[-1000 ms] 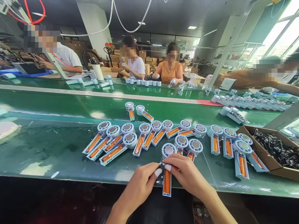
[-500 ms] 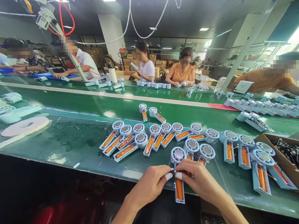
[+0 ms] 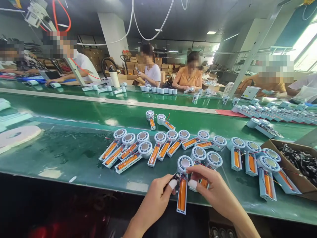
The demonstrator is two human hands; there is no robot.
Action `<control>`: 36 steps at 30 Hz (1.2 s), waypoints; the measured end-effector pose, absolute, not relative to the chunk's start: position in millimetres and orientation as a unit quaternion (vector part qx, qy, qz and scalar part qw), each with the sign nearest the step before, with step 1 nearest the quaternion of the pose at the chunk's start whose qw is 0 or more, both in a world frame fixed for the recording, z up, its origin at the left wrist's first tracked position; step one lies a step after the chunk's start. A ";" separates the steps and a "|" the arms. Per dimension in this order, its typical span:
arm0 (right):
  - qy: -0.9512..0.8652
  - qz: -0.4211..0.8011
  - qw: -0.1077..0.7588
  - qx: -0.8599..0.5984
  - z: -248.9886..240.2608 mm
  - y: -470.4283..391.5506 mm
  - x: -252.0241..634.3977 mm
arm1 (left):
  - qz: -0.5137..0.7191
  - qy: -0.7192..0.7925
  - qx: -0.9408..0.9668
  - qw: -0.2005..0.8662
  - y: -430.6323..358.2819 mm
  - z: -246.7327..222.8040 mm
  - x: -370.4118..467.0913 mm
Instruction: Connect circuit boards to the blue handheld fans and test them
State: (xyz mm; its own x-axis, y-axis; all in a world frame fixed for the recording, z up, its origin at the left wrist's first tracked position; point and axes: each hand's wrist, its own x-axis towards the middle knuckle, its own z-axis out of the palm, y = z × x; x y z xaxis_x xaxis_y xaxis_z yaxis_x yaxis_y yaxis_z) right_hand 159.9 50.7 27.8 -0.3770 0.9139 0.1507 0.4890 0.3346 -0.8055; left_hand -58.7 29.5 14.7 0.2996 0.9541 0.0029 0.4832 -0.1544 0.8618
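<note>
- L hand (image 3: 159, 193): thumb + index pinching sm. blk part (image 3: 176, 176).
- R hand (image 3: 211, 186): thumb & index parted, just beside fan (image 3: 183, 186).
- Fan: handle end over desk's (image 3: 81, 158) near edge.

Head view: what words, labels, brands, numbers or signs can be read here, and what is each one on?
"speed FAN": handle side of the front fan in the left group, slightly soft.
Last letters, apparently "AN", the rest covered: the fan behind it.
Too blurred to read: dark marks on the pair of fans on the belt.
Nearest fan: no readable text.
</note>
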 end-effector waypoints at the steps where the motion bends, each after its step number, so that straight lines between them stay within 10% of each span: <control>1: -0.753 0.334 0.313 -0.473 30.5 46.6 163.6 | 0.301 0.522 0.685 0.410 27.7 13.7 -58.5; 9: -0.809 0.284 0.260 -0.444 35.9 22.7 159.6 | 0.327 0.539 0.621 0.466 22.6 10.7 -53.2; 22: -0.528 0.531 0.468 -0.470 20.5 52.8 125.4 | 0.310 0.571 0.653 0.389 16.8 8.3 -57.4; 36: -0.812 0.135 0.374 -0.428 17.1 36.5 120.1 | 0.378 0.543 0.614 0.431 15.8 22.6 -46.9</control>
State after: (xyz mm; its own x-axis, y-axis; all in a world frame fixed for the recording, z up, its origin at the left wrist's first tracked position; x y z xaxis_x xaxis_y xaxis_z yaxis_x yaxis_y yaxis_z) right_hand 120.1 36.5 17.1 -0.3547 0.7954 0.4915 0.5933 0.5977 -0.5391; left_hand -46.9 15.8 22.6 0.1258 0.9920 -0.0045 0.3404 -0.0389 0.9395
